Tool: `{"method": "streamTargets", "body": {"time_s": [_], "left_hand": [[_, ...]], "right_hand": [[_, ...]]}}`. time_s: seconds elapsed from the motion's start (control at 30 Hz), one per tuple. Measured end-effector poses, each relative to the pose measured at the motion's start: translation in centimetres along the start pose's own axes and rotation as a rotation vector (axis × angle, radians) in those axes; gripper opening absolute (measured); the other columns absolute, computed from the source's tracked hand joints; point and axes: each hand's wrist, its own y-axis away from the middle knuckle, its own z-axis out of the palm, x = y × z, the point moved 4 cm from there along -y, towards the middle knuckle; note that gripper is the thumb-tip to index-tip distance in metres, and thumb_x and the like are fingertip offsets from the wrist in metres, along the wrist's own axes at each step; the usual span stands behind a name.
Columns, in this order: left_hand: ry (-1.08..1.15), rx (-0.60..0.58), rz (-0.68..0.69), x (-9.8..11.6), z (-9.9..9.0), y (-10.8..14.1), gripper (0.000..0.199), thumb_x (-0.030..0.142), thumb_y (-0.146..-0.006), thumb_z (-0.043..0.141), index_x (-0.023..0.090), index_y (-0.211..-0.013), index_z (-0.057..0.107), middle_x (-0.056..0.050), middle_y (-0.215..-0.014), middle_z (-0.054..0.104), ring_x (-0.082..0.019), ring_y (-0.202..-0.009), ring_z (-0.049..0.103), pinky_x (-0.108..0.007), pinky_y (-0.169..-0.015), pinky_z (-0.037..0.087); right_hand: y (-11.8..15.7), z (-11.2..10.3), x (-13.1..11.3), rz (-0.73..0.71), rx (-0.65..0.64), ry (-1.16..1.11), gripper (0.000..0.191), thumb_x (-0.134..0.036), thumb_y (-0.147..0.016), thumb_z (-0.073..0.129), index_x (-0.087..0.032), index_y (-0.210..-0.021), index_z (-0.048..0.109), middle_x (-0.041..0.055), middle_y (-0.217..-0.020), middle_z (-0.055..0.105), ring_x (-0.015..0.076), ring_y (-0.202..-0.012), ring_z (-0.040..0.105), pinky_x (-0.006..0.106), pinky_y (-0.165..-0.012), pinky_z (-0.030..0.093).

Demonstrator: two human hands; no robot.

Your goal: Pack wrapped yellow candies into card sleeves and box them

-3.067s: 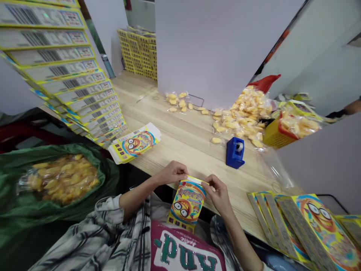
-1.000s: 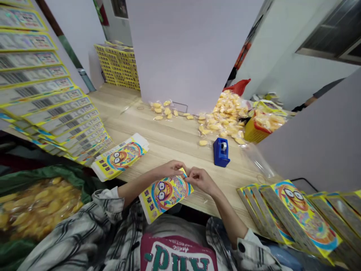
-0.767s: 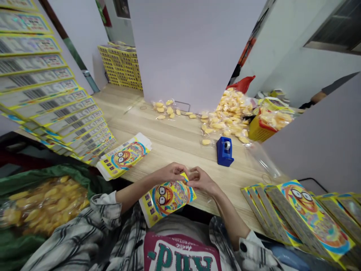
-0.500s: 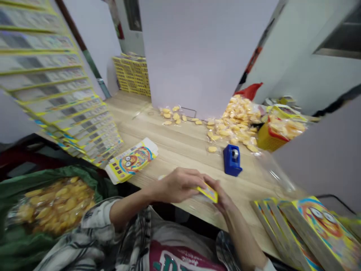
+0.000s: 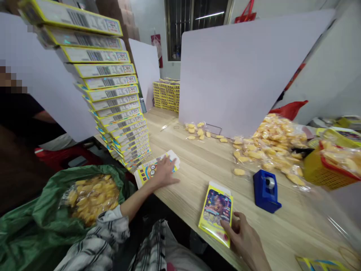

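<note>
My left hand [image 5: 163, 174] lies over a flattened yellow carton [image 5: 145, 171] with a cartoon face printed on it, near the left side of the table. Its fingers are spread across the carton. With the thumb over its front and the fingers curled at its right edge, my right hand [image 5: 243, 236] grips a small yellow box [image 5: 216, 210]. The box is at the table's front edge, and a white flap stands out at its far end. A blue tape dispenser [image 5: 265, 191] stands to the right, beyond my right hand.
A tall stack of yellow boxes [image 5: 124, 109] rises at the left. Below it, a green bag [image 5: 49, 205] holds wrapped yellow pieces. More wrapped yellow pieces [image 5: 270, 141] lie heaped at the back right, beside a yellow basket [image 5: 318, 169]. A white partition [image 5: 239, 75] stands behind.
My hands have parted. The left moved away from the yellow box onto the flattened carton; the right has the box lower at the table's front. The view has turned left and up.
</note>
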Motion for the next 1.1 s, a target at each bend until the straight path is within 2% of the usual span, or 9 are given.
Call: {"method": "streamTargets", "body": {"time_s": [0.07,0.17,0.37,0.6,0.7,0.8,0.87,0.93,1.1], "left_hand": [[-0.123,-0.04,-0.149,-3.5,0.1,-1.4,0.101,0.053,-0.056,0.075,0.012,-0.14,0.036,-0.027,-0.143,0.034,-0.047,-0.135,0.022,-0.062,-0.106,0.015],[-0.18,-0.081,-0.178,-6.0,0.6,-2.0,0.095,0.057,-0.058,0.071,0.017,-0.137,0.039,-0.022,-0.134,0.042,-0.041,-0.126,0.035,-0.057,-0.102,0.024],[-0.152,-0.011,-0.176,-7.3,1.8,-2.3,0.093,0.063,-0.06,0.065,0.019,-0.137,0.04,-0.022,-0.139,0.036,-0.042,-0.127,0.033,-0.055,-0.101,0.024],[-0.135,-0.018,-0.204,-7.2,0.6,-3.3,0.095,0.061,-0.058,0.067,0.015,-0.137,0.041,-0.022,-0.136,0.042,-0.046,-0.126,0.032,-0.059,-0.101,0.023],[-0.183,0.106,-0.171,-4.7,0.3,-3.5,0.097,0.061,-0.058,0.067,0.011,-0.138,0.04,-0.027,-0.147,0.028,-0.048,-0.137,0.016,-0.065,-0.104,0.015],[-0.063,0.166,0.097,0.7,1.4,-3.1,0.085,0.06,-0.068,0.062,0.009,-0.134,0.045,-0.025,-0.147,0.031,-0.041,-0.14,0.019,-0.056,-0.11,0.021],[0.062,0.109,0.335,5.0,2.6,-2.5,0.074,0.058,-0.076,0.056,0.013,-0.134,0.046,-0.021,-0.148,0.034,-0.037,-0.14,0.022,-0.052,-0.111,0.025],[0.134,0.011,0.461,8.7,3.8,-2.0,0.069,0.056,-0.08,0.055,0.017,-0.136,0.046,-0.018,-0.149,0.035,-0.036,-0.14,0.024,-0.052,-0.111,0.028],[0.234,-0.176,0.506,13.3,5.1,-2.6,0.065,0.052,-0.082,0.056,0.019,-0.137,0.045,-0.017,-0.149,0.034,-0.034,-0.14,0.025,-0.053,-0.112,0.028]], "right_hand": [[0.2,-0.2,-0.3,-0.045,-0.021,0.146,0.041,-0.063,-0.067,0.057,-0.026,-0.084,0.055,0.0009,-0.055,0.062,0.0269,-0.055,0.061,0.034,-0.052,0.039],[0.4,-0.1,-1.0,-0.092,-0.055,0.146,0.038,-0.061,-0.073,0.051,-0.024,-0.083,0.057,0.0013,-0.056,0.062,0.0245,-0.054,0.06,0.031,-0.051,0.036],[0.8,0.9,-3.0,-0.114,-0.08,0.146,0.02,-0.039,-0.075,0.058,-0.021,-0.085,0.061,0.0041,-0.066,0.067,0.0225,-0.06,0.061,0.028,-0.054,0.035],[0.7,0.4,-3.0,-0.119,-0.05,0.111,0.029,-0.036,-0.077,0.059,-0.019,-0.101,0.058,0.0009,-0.063,0.065,0.0206,-0.059,0.06,0.028,-0.055,0.037],[-2.0,-1.3,-2.8,-0.219,0.091,0.037,0.027,-0.042,-0.078,0.059,-0.02,-0.094,0.058,0.002,-0.07,0.065,0.0195,-0.061,0.06,0.028,-0.056,0.042],[-6.7,-3.3,-3.8,-0.336,0.236,0.108,0.025,-0.039,-0.078,0.058,-0.018,-0.092,0.059,0.0083,-0.092,0.065,0.023,-0.083,0.063,0.03,-0.066,0.049],[-10.4,-4.3,-4.8,-0.34,0.264,0.239,0.026,-0.033,-0.077,0.059,-0.017,-0.098,0.06,0.0111,-0.104,0.063,0.0253,-0.099,0.06,0.033,-0.079,0.049],[-14.2,-5.1,-5.8,-0.291,0.288,0.357,0.035,-0.028,-0.077,0.059,-0.014,-0.109,0.059,0.0146,-0.119,0.058,0.0275,-0.115,0.053,0.036,-0.095,0.043],[-21.8,-6.3,-7.1,-0.042,0.351,0.468,0.069,-0.036,-0.081,0.059,-0.011,-0.141,0.034,0.0217,-0.15,0.025,0.0367,-0.139,0.021,0.047,-0.106,0.028]]}}
